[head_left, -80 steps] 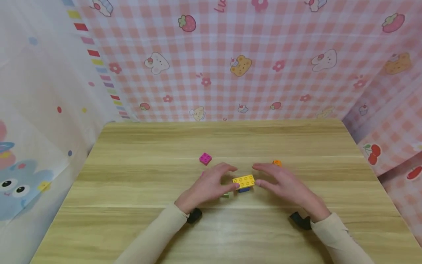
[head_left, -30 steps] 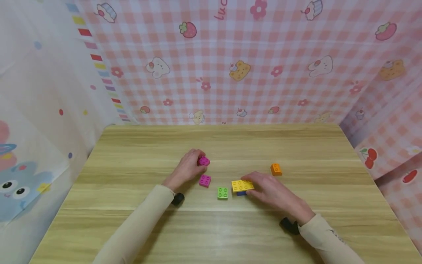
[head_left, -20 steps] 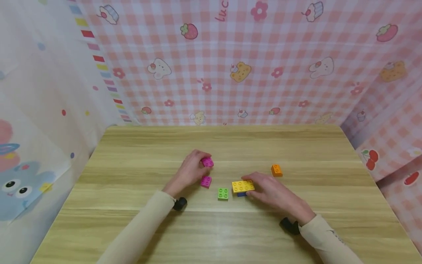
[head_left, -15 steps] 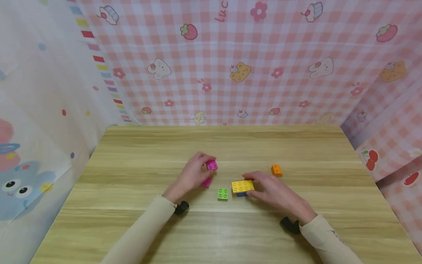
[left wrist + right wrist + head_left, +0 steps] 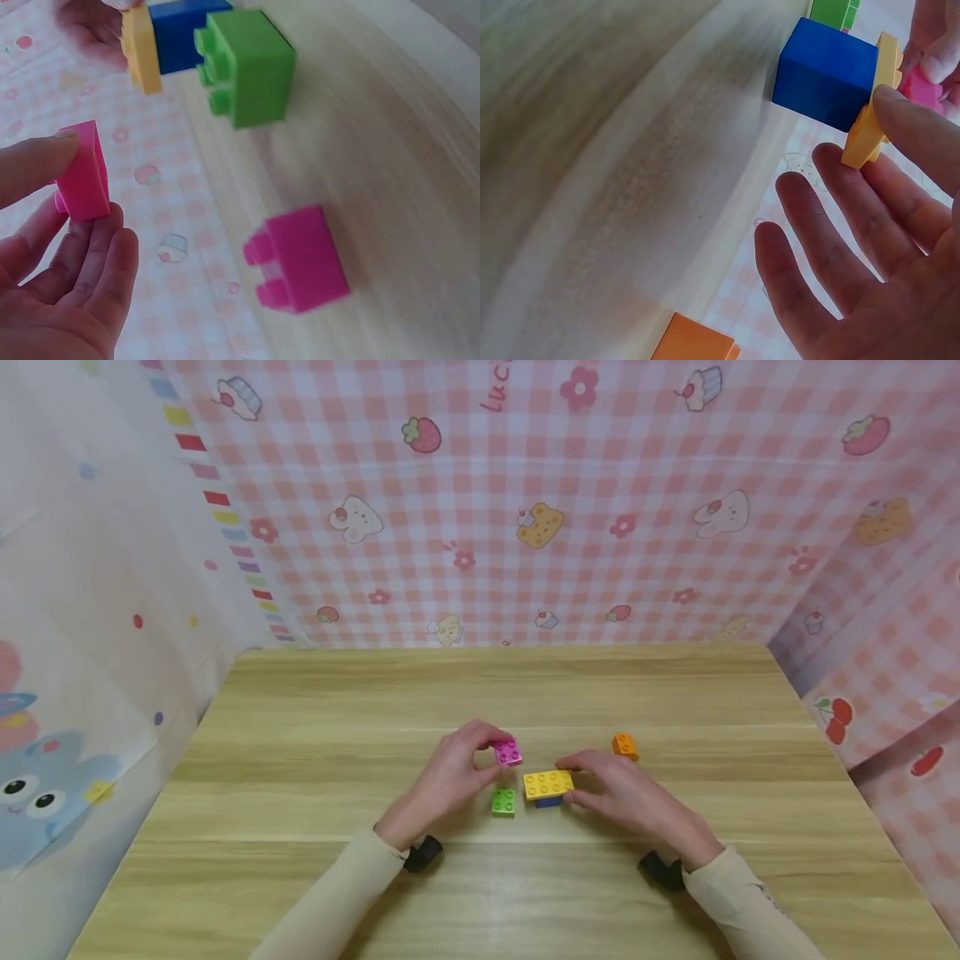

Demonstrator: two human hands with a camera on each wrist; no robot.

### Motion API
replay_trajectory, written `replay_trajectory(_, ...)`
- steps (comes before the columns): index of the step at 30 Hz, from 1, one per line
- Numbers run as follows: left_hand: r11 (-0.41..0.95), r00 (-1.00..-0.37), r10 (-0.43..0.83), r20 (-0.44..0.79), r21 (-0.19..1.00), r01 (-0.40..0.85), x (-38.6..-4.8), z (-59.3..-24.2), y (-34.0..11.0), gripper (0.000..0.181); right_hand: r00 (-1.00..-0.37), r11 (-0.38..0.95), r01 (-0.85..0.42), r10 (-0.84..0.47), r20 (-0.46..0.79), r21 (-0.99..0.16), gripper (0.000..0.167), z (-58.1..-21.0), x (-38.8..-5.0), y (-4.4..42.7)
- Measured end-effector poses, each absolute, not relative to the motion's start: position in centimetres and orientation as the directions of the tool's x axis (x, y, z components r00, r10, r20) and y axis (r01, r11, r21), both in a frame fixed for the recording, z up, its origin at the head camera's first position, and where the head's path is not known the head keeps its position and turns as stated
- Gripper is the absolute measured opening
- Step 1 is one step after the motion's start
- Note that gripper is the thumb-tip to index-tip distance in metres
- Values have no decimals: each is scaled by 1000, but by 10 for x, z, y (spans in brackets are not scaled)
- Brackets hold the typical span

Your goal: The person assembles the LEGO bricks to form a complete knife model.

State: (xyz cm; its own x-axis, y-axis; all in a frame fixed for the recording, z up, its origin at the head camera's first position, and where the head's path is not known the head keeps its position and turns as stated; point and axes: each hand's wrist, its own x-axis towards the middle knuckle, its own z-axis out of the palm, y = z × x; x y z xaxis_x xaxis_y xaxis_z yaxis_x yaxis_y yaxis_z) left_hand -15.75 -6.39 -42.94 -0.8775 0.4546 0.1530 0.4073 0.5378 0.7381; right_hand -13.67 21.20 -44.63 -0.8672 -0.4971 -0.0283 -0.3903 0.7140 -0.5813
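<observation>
Carried by the left hand (image 5: 450, 777), the lifted magenta brick (image 5: 508, 752) has come nearer the yellow brick (image 5: 548, 784) since 1 second ago; the right hand (image 5: 626, 795) has barely shifted. 6 plastic bricks show across the views: 2 magenta, 1 green, 1 yellow, 1 blue, 1 orange.

Nearest are 2 beige sleeves (image 5: 337, 893), both cut off at the lower edge, and 2 black wrist devices (image 5: 423, 854). Ahead of them on the wood-grained tabletop (image 5: 300, 710) sits the square green brick (image 5: 503, 803), with 4 round studs. Just beside it, the flat, oblong yellow brick bears 8 studs and rests on the thicker blue brick (image 5: 548, 802), whose top is hidden. The right grip is clamped on the yellow brick, thumb against fingers; the left grip pinches the lifted magenta brick, which has 4 studs. The resting magenta brick (image 5: 304, 261) shows in the left wrist view but is hidden by the left hand from above. Farther off lies the orange brick (image 5: 625, 746), 2 studs visible, cropped in the right wrist view. Behind hangs pink checked cloth (image 5: 480, 485), its top lettering cut off.
</observation>
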Motion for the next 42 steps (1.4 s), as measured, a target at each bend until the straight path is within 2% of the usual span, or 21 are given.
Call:
replay_trajectory(7, 480, -839, 499, 218, 736, 477, -148, -429, -55, 32, -865, 699, -392, -502, -20, -598, 39, -446, -137, 212)
replay_trajectory(21, 481, -794, 546, 266, 677, 557, -144, -437, -35, 29, -859, 675, -399, -511, -3, -620, 37, -447, -138, 212)
replay_trajectory(35, 530, -802, 570, 181, 665, 527, -145, -443, -24, 34, -851, 653, -417, -524, 19, -632, 38, -449, -138, 213)
replay_trajectory(42, 540, -801, 566, 195, 647, 539, -145, -445, -23, 35, -850, 652, -414, -526, 14, -635, 38, -449, -139, 213)
